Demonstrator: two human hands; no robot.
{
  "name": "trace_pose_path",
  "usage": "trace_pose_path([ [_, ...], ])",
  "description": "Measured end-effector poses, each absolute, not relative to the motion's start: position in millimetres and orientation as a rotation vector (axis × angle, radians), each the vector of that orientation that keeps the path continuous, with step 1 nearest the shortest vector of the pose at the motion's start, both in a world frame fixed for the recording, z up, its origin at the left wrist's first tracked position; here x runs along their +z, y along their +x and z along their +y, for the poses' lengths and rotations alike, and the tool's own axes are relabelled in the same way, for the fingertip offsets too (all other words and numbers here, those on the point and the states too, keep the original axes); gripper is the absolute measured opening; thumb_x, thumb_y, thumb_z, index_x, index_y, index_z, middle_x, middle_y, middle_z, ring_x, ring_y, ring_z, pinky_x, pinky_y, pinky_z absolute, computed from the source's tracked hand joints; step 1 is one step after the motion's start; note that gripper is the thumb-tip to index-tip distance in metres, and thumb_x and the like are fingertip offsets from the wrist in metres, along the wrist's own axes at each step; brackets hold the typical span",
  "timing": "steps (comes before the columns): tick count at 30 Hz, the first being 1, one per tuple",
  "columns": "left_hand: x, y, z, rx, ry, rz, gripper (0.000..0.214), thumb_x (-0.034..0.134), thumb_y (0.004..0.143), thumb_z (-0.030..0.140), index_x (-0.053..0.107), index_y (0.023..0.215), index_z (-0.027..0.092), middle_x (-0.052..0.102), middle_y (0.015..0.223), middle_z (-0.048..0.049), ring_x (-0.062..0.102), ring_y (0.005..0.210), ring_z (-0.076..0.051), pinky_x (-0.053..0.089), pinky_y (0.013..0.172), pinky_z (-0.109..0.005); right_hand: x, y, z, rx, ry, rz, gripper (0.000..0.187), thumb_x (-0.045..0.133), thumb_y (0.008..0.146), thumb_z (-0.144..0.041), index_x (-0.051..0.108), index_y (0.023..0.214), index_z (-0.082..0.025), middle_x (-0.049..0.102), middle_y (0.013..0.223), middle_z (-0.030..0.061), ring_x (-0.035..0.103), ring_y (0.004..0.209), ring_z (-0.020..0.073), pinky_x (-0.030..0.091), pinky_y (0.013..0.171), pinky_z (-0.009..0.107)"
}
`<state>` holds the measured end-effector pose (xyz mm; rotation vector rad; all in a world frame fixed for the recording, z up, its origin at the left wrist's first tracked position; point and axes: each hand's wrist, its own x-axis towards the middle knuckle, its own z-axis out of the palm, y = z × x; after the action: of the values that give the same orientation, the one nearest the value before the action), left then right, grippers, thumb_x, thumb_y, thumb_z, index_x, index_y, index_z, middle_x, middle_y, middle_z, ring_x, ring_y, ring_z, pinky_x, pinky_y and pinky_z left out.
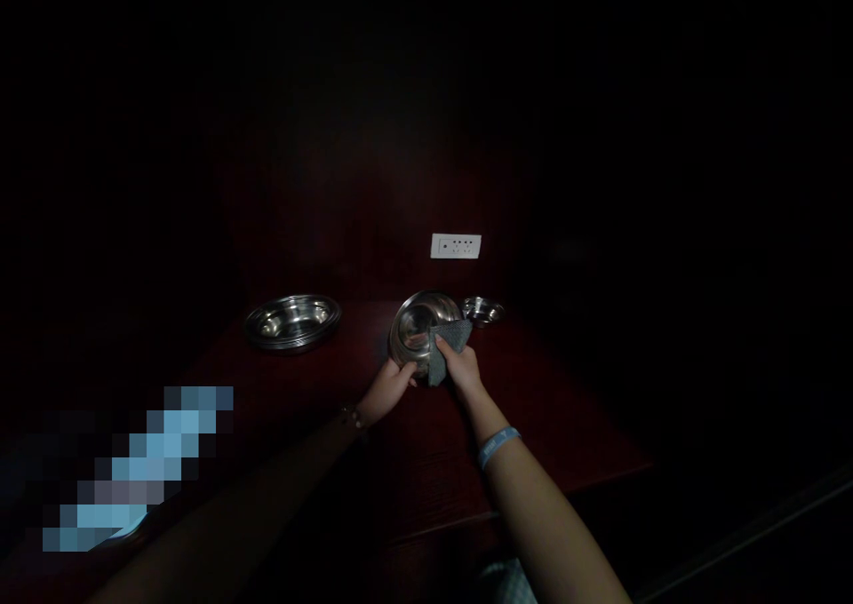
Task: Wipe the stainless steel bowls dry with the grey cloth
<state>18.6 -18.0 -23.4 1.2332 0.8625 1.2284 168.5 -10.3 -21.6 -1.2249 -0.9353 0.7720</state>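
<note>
A shiny metal bowl [414, 320] is tilted up over the dark red table, its inside facing me. My left hand [390, 387] grips its lower left rim, thumb on the inner side. In my right hand [465, 366] is a grey-green cloth [454, 330], pressed against the bowl's right side with the thumb on top. The right fingers are hidden behind the cloth and bowl. Just behind and to the right sits a smaller metal bowl [484, 310]. Farther left, a stack of wide metal dishes [293, 320] rests on the table.
The dark red table [426, 480] has its front edge below my forearms. A white socket panel [456, 246] is on the wall behind. At lower left glows a pixelated blue patch [160, 462]. The surroundings are very dark.
</note>
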Motion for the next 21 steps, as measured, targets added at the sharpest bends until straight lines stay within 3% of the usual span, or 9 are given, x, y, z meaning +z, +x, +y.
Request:
trace_pose_path([
  [5,-20.4,11.2,-15.8,1.246,1.275,0.898,0.037,0.063,0.075,0.009,0.068,0.111,0.018,0.074,0.085,-0.0011,0.062,0.061,-0.013,0.052,0.061,-0.024,-17.2,172.0,-15.4,0.651,-1.316,-0.875,0.04,0.077,0.067,-0.049,0.077,0.087,-0.014,0.08,0.094,0.0117,0.076,0.092,0.0259,0.057,0.076,0.031],
  [8,-16.3,8.6,-13.1,1.306,1.227,0.968,0.03,0.064,0.076,0.011,0.071,0.105,0.019,0.077,0.095,-0.0048,0.071,0.092,-0.021,0.056,0.088,-0.031,-12.8,171.3,-20.0,0.571,-1.356,-0.904,0.036,0.075,0.07,-0.048,0.077,0.084,-0.015,0.08,0.091,0.0116,0.076,0.091,0.0267,0.056,0.075,0.031],
  [11,-13.9,10.6,-11.3,1.376,1.134,0.944,0.023,0.067,0.079,0.015,0.072,0.101,0.018,0.077,0.109,-0.0077,0.067,0.115,-0.025,0.05,0.105,-0.035,-9.6,169.2,-22.9,0.539,-1.359,-0.942,0.034,0.074,0.071,-0.047,0.077,0.083,-0.015,0.08,0.09,0.0116,0.075,0.089,0.027,0.056,0.075,0.032],
  [17,-19.4,17.0,-14.5,1.253,1.095,0.94,0.031,0.075,0.077,0.021,0.07,0.107,0.018,0.078,0.104,-0.009,0.07,0.109,-0.029,0.058,0.094,-0.038,-8.1,170.4,-21.8,0.524,-1.359,-0.942,0.033,0.073,0.072,-0.047,0.076,0.079,-0.016,0.08,0.085,0.0107,0.075,0.085,0.0264,0.055,0.073,0.031],
  [21,-28.6,15.5,-16.7,1.221,1.247,0.908,0.053,0.076,0.075,0.019,0.062,0.126,0.019,0.073,0.118,-0.0106,0.071,0.098,-0.025,0.06,0.082,-0.033,-9.9,171.9,-18.0,0.577,-1.34,-0.89,0.034,0.074,0.071,-0.047,0.077,0.082,-0.015,0.08,0.091,0.0116,0.075,0.09,0.027,0.056,0.076,0.032],
])
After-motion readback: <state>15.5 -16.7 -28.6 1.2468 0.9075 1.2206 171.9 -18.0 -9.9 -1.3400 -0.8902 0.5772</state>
